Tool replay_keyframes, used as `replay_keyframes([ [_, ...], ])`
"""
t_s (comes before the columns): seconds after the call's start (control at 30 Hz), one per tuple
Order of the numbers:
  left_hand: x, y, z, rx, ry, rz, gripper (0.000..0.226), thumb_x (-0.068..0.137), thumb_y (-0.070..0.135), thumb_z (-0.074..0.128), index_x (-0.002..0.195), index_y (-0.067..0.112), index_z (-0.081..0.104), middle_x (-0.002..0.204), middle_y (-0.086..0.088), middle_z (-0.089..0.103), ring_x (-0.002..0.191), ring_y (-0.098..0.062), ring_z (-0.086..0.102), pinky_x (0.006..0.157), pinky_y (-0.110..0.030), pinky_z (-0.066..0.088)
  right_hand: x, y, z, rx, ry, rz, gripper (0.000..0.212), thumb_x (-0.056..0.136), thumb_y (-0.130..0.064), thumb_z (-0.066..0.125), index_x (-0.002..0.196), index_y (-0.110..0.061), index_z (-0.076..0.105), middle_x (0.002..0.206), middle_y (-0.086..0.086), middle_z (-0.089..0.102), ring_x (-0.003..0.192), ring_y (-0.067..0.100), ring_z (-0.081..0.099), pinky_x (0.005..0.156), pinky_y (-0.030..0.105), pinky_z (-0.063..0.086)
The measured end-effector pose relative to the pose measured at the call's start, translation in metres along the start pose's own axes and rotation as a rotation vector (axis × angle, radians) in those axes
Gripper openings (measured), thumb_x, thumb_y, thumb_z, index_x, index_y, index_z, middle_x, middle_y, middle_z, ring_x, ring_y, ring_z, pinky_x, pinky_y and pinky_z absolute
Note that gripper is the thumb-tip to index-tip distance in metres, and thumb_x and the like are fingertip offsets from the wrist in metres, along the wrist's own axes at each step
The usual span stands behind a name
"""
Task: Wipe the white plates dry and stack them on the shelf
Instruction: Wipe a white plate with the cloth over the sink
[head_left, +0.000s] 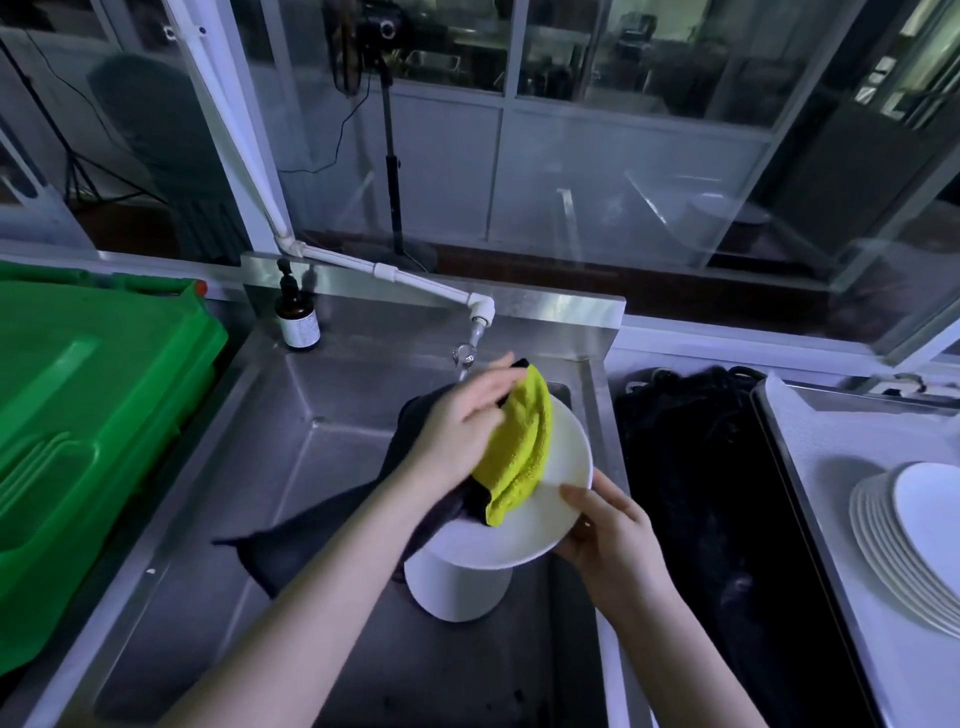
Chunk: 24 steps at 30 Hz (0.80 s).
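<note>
White round ceramic plate (530, 525): one, held tilted over the stainless steel sink (332, 426), centre. Right hand (608, 535): thumb over the near-right rim, fingers curled beneath, gripping. Left hand (462, 431): fingers fairly straight, pressing one yellow-green microfibre cloth (519, 452) onto the plate's face. Dark cloth (291, 545): one, trailing left. Handling: grip the rim firmly, sweep centre to edge, then dry the underside. White cylindrical container (457, 592): one, below the plate. Stack of white plates (904, 540): roughly eight, right counter. Green plastic crate (78, 415): one, left. Brown pump bottle (297, 322): one, far.
</note>
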<state>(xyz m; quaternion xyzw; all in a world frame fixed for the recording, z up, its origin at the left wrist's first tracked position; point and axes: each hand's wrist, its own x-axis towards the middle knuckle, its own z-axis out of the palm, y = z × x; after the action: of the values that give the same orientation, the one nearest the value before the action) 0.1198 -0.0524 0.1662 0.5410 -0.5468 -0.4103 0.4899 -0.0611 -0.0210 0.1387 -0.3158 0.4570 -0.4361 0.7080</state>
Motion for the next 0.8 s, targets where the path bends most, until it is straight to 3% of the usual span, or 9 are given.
replay_keyframes([
  [0.1,-0.018,-0.020,-0.039,0.505,0.211,0.183,0.046,0.079,-0.017,0.049,0.111,0.011,0.068,0.120,0.001,0.065,0.113,-0.017,0.063,0.100,-0.023,0.044,0.004,-0.009,-0.009,0.089,0.019,-0.008,0.030,0.091,0.004,0.052,0.103,-0.007,0.077,0.088,0.014,0.073,0.069,0.021,0.069,0.055,0.033,0.057],
  [0.17,-0.034,-0.029,-0.047,0.774,0.092,0.265,0.034,0.084,0.002,0.061,0.115,0.012,0.070,0.130,0.003,0.063,0.127,-0.015,0.054,0.107,-0.028,0.039,0.006,-0.013,-0.010,0.074,0.004,-0.025,0.031,0.092,0.004,0.052,0.104,-0.010,0.077,0.090,0.014,0.074,0.073,0.022,0.071,0.058,0.034,0.057],
  [0.27,-0.052,-0.034,-0.035,0.857,-0.206,0.297,0.048,0.091,0.017,0.046,0.138,0.014,0.056,0.151,0.009,0.041,0.144,-0.017,0.031,0.118,-0.043,0.024,0.007,-0.010,-0.004,0.037,0.001,-0.009,0.031,0.091,0.004,0.053,0.099,-0.011,0.079,0.089,0.014,0.075,0.074,0.023,0.072,0.059,0.035,0.059],
  [0.37,-0.061,-0.035,-0.018,0.857,-0.365,0.355,0.055,0.095,0.030,0.030,0.150,0.029,0.036,0.157,0.021,0.021,0.148,-0.008,0.017,0.119,-0.032,0.015,0.006,-0.002,0.003,0.030,0.009,0.013,0.031,0.094,0.003,0.051,0.091,-0.010,0.079,0.078,0.014,0.072,0.065,0.023,0.069,0.057,0.036,0.059],
  [0.43,-0.055,-0.038,-0.013,0.892,-0.410,0.372,0.056,0.097,0.037,0.027,0.152,0.034,0.025,0.159,0.019,0.012,0.150,-0.008,0.008,0.119,-0.028,0.009,0.005,0.000,0.007,-0.027,0.001,0.012,0.031,0.097,-0.002,0.051,0.092,-0.013,0.080,0.078,0.012,0.071,0.067,0.022,0.067,0.059,0.034,0.058],
  [0.53,-0.033,-0.044,-0.016,1.006,-0.396,0.282,0.059,0.101,0.041,0.032,0.149,0.042,-0.001,0.162,0.013,-0.006,0.151,-0.011,-0.004,0.123,-0.034,0.004,0.004,0.004,0.014,-0.073,-0.035,0.029,0.020,0.093,-0.012,0.060,0.099,-0.014,0.079,0.089,0.014,0.073,0.079,0.027,0.067,0.066,0.039,0.059],
  [0.6,-0.022,-0.049,-0.016,1.146,-0.323,0.237,0.060,0.101,0.046,0.025,0.149,0.042,-0.011,0.161,0.013,-0.015,0.150,-0.010,-0.009,0.122,-0.036,0.002,0.002,0.003,0.017,-0.089,-0.049,0.044,0.020,0.084,-0.019,0.068,0.100,-0.013,0.078,0.091,0.016,0.070,0.082,0.029,0.064,0.070,0.041,0.057],
  [0.73,-0.015,-0.048,-0.016,1.163,-0.085,-0.046,0.061,0.102,0.046,0.024,0.156,0.031,-0.003,0.163,0.005,-0.014,0.151,-0.016,-0.006,0.121,-0.044,0.003,0.004,-0.003,0.014,-0.079,-0.030,0.003,0.027,0.088,0.000,0.058,0.103,-0.012,0.077,0.093,0.015,0.072,0.081,0.028,0.066,0.072,0.041,0.055],
  [0.8,-0.020,-0.046,-0.017,1.177,-0.047,-0.137,0.062,0.102,0.045,0.022,0.157,0.026,-0.001,0.164,0.001,-0.012,0.151,-0.019,-0.006,0.121,-0.047,0.005,0.005,-0.008,0.010,-0.070,0.007,-0.018,0.030,0.090,0.003,0.053,0.104,-0.009,0.076,0.089,0.014,0.073,0.077,0.026,0.067,0.068,0.040,0.056],
])
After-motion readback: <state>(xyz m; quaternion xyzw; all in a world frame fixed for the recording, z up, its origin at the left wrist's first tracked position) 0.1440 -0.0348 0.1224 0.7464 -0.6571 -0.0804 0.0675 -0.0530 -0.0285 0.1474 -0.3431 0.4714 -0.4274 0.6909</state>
